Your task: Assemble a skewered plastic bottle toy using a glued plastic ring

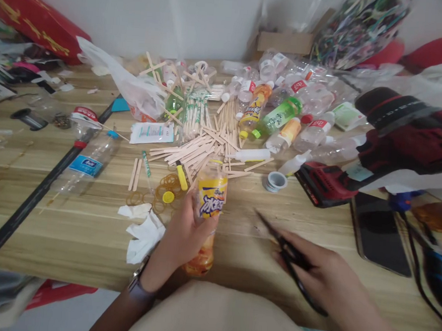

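Observation:
My left hand [186,228], with a watch on its wrist, is wrapped round a plastic drink bottle [212,192] with a yellow and orange label. The bottle stands roughly upright near the table's front edge. To its right, my right hand [327,274] grips black scissors [287,246], slightly blurred, their tips pointing up and left, apart from the bottle. Left of the bottle lie a yellow bottle cap [168,197], several rubber bands [166,184] and a yellow-handled tool [182,177]. Crumpled white tissue [145,238] lies beside my left wrist.
Wooden sticks [203,146] are heaped behind the bottle, with several plastic bottles [281,114] beyond. A red and black power drill [389,142] and a phone [381,232] are on the right. Another bottle [86,166] lies left, by a long black strip [23,222].

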Motion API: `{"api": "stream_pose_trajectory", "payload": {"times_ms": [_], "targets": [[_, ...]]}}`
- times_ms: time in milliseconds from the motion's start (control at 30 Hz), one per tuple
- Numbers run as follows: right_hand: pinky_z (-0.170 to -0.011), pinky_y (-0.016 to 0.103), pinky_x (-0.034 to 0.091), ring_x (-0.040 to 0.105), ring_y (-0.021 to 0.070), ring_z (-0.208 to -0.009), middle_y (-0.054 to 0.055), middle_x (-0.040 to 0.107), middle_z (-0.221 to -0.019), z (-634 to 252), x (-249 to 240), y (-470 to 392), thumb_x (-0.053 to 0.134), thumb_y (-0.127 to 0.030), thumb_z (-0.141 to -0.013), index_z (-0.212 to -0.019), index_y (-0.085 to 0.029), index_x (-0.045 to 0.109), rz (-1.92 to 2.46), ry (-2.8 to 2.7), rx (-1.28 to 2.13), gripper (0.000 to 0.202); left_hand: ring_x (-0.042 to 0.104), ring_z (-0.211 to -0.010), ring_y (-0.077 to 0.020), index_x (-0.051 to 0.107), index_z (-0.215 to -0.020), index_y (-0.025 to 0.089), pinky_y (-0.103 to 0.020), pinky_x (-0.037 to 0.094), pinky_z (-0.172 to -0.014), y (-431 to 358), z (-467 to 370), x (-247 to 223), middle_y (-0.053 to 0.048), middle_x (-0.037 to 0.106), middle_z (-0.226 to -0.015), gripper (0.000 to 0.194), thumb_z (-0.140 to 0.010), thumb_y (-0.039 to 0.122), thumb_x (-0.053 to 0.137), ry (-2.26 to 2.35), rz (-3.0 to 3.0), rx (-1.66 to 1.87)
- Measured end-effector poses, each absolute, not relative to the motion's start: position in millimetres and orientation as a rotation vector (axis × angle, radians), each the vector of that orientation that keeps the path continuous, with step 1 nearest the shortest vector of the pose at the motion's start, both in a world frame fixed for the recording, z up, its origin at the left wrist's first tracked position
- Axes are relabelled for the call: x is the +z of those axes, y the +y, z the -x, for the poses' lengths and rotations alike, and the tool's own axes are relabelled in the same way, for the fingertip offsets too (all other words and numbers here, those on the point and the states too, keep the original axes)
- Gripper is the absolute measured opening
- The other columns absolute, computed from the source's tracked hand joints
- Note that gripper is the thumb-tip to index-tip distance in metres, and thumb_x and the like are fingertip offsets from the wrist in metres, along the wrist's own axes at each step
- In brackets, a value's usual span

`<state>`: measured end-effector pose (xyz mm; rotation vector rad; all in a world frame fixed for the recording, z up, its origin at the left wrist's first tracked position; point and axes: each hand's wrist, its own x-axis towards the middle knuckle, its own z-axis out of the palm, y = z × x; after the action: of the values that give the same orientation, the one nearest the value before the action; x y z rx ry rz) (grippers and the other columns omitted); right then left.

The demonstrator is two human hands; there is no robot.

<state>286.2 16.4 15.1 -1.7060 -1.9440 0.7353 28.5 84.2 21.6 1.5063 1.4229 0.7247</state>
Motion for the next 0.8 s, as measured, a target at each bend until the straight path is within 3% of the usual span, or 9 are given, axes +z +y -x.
{"api": "stream_pose_trajectory", "payload": {"times_ms": [167,267,367,500,633,800], "targets": [[-0.054,0.042,0.056,0.073,0.0338,-0.072,0.017,0.073,-0.098,-348.3,-15.9,8.9,0.042,-0.037,-0.093,-0.135,-0.016,0.054,2.106,-2.071,0.03,0.048,0.063,-0.109,-0.0255,0.051,-0.119,0.019,-0.04,0.048,-0.096,88.4,-22.0,21.3,-0.008,0.068,-0.115,0.037,-0.086,0.033,0.058,1.303,-1.403,0.739],[-0.065,0.047,0.056,0.071,0.0349,-0.079,0.017,0.071,-0.094,-355.1,-21.1,9.3,0.039,-0.034,-0.096,-0.135,-0.013,0.051,2.056,-2.195,-0.101,0.046,0.062,-0.11,-0.0263,0.052,-0.12,0.02,-0.041,0.047,-0.098,88.8,-24.5,24.1,-0.007,0.068,-0.114,0.037,-0.085,0.033,0.059,1.238,-1.376,0.673],[-0.078,0.052,0.053,0.067,0.0364,-0.092,0.019,0.069,-0.106,-323.9,-3.4,14.6,0.038,-0.035,-0.099,-0.128,-0.015,0.056,1.899,-2.269,-0.216,0.039,0.064,-0.106,-0.0262,0.053,-0.119,0.021,-0.041,0.049,-0.095,88.5,-29.2,25.7,-0.006,0.069,-0.112,0.037,-0.085,0.033,0.059,1.178,-1.393,0.593],[-0.078,0.039,0.052,0.065,0.0267,-0.09,0.015,0.07,-0.103,-256.7,28.4,30.7,0.049,-0.035,-0.099,-0.104,-0.016,0.063,1.389,-2.301,-0.274,0.024,0.065,-0.102,-0.0266,0.054,-0.118,0.023,-0.04,0.049,-0.092,87.9,-34.3,29.9,-0.005,0.07,-0.108,0.035,-0.086,0.036,0.059,1.166,-1.471,0.459],[-0.066,0.035,0.044,0.058,0.0217,-0.07,0.006,0.066,-0.076,-220.6,41.6,50.0,0.054,-0.016,-0.093,-0.081,-0.019,0.063,1.231,-2.511,-0.333,0.016,0.065,-0.105,-0.0275,0.055,-0.12,0.022,-0.038,0.049,-0.091,88.0,-34.1,36.8,-0.006,0.071,-0.113,0.04,-0.084,0.039,0.061,1.149,-1.592,0.4],[-0.068,0.036,0.042,0.053,0.0214,-0.07,0.003,0.064,-0.072,-220.3,46.4,58.7,0.05,-0.009,-0.089,-0.079,-0.02,0.063,1.06,-2.719,-0.429,0.02,0.068,-0.101,-0.0315,0.055,-0.127,0.018,-0.037,0.052,-0.085,88.6,-33.3,40.5,-0.01,0.073,-0.11,0.06,-0.07,0.032,0.071,1.218,-1.635,0.378]]}}
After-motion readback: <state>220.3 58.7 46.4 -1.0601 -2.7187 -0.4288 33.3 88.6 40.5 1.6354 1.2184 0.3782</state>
